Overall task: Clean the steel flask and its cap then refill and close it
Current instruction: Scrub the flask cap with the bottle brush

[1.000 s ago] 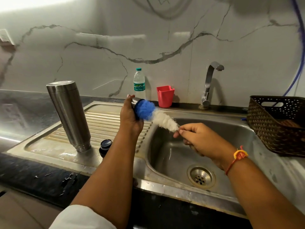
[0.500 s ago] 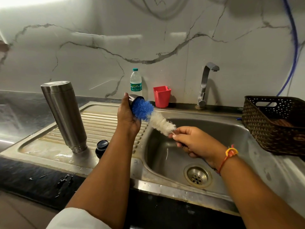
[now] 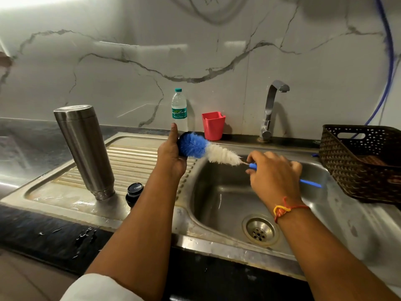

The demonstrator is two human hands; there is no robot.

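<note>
Right now the left hand (image 3: pixel 171 153) is curled round the flask's cap (image 3: pixel 183 134) above the right edge of the ribbed drainboard (image 3: pixel 134 157) — little of the cap shows past the palm and the blue tip of the bottle brush (image 3: pixel 208 151), which is pushed into it. The right hand (image 3: pixel 273 172) grips the brush's blue handle over the sink basin (image 3: pixel 219 198), fingers bent round it. The steel flask (image 3: pixel 85 148) stands narrow end down on the drainboard, apart from both hands — a small black lid (image 3: pixel 134 192) sits just beside its base.
</note>
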